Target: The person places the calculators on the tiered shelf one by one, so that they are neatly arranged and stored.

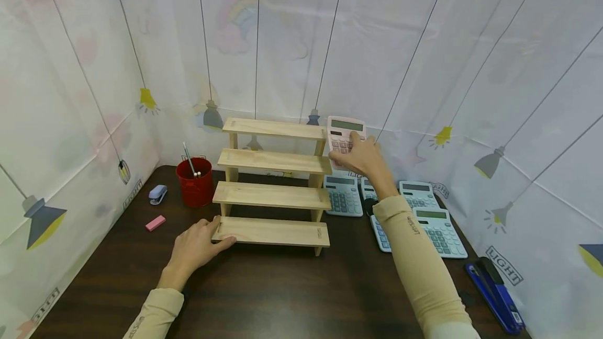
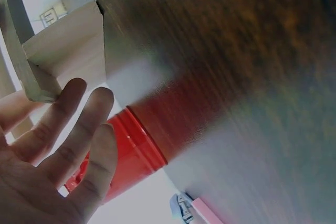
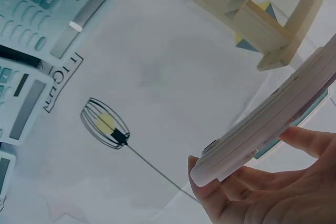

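Note:
A pale wooden four-tier stand (image 1: pixel 273 195) stands on the dark table. My left hand (image 1: pixel 198 245) touches the left end of its lowest shelf, thumb along the front edge; in the left wrist view the other fingers (image 2: pixel 86 116) extend loosely, near a shelf end (image 2: pixel 39 85). At the top tier's right end, my right hand (image 1: pixel 360 157) grips a pink calculator (image 1: pixel 343 135), tilted with its display and keys facing me. Seen edge-on in the right wrist view, the calculator (image 3: pixel 268 116) rests against the fingers; a teal edge shows beyond it, its source unclear.
Several light-blue calculators (image 1: pixel 438 232) lie right of the stand, partly behind the right forearm. A blue stapler (image 1: pixel 497 294) is at the right table edge. Left of the stand are a red pen cup (image 1: pixel 194 187), a small stapler (image 1: pixel 157 194) and a pink eraser (image 1: pixel 155 223).

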Available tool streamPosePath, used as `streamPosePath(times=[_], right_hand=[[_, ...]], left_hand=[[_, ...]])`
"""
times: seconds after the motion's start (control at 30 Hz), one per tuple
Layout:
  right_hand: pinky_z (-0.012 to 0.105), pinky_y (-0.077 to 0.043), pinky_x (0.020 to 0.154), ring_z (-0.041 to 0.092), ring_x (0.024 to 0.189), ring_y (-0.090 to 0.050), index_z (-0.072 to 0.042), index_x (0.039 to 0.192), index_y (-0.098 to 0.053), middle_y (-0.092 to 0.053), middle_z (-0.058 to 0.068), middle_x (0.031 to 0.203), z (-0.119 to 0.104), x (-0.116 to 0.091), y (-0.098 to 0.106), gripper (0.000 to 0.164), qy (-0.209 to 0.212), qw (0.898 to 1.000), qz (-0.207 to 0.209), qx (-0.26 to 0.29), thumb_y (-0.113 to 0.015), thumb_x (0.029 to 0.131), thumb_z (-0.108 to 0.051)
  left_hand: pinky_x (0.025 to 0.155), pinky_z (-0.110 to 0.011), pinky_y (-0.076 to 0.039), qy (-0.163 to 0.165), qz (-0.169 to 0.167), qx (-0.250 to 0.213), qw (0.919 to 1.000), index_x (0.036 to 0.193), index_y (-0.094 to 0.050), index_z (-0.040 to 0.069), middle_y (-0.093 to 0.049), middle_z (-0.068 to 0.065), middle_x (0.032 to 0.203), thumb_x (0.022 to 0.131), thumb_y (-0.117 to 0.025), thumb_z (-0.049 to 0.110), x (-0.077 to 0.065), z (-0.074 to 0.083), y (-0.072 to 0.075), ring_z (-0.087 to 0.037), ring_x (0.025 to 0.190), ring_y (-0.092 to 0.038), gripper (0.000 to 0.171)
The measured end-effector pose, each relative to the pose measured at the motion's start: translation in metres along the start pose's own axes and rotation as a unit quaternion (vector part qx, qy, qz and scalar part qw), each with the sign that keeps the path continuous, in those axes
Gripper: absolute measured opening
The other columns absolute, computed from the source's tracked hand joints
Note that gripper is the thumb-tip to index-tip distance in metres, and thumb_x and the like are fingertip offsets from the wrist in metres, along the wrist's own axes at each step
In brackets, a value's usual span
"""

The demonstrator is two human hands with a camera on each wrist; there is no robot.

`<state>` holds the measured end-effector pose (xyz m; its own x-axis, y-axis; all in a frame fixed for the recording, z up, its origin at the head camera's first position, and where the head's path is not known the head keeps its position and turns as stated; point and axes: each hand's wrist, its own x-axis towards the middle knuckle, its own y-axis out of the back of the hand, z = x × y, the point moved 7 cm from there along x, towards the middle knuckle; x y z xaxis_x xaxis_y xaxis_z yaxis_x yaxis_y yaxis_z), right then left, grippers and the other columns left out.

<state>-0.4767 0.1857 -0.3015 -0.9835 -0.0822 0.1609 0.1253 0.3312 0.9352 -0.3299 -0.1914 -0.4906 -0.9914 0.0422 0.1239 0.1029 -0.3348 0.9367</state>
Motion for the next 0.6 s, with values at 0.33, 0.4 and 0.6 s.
streamPosePath(times=[0.33, 0.4, 0.6], right_hand=[[0.059, -0.046, 0.085, 0.046, 0.116, -0.042, -0.011, 0.148, -0.038, -0.044, 0.029, 0.127, -0.034, 0.028, -0.002, 0.090, 0.018, 0.999, -0.021, -0.021, -0.056, 0.079, -0.066], [0.062, -0.045, 0.086, 0.048, 0.117, -0.042, -0.011, 0.147, -0.039, -0.045, 0.030, 0.127, -0.041, 0.033, -0.003, 0.089, 0.024, 0.999, -0.021, -0.033, -0.055, 0.079, -0.067], [0.068, -0.042, 0.092, 0.051, 0.122, -0.040, -0.011, 0.143, -0.043, -0.045, 0.031, 0.128, -0.053, 0.043, -0.012, 0.087, 0.029, 0.999, -0.025, -0.038, -0.053, 0.078, -0.069]], left_hand=[[0.070, -0.048, -0.054, 0.006, -0.001, -0.009, 0.9999, 0.146, -0.052, 0.009, -0.065, -0.018, 0.119, 0.085, -0.059, 0.075, -0.002, 0.000, 0.000, -0.028, 0.092, -0.063, 0.090], [0.069, -0.046, -0.053, 0.008, -0.001, -0.012, 0.9999, 0.147, -0.052, 0.009, -0.065, -0.017, 0.118, 0.085, -0.059, 0.075, -0.002, 0.000, 0.000, -0.026, 0.089, -0.061, 0.090], [0.067, -0.045, -0.053, 0.011, 0.005, -0.016, 0.9998, 0.146, -0.053, 0.008, -0.065, -0.016, 0.116, 0.085, -0.061, 0.073, -0.003, 0.000, 0.000, -0.024, 0.086, -0.059, 0.090]])
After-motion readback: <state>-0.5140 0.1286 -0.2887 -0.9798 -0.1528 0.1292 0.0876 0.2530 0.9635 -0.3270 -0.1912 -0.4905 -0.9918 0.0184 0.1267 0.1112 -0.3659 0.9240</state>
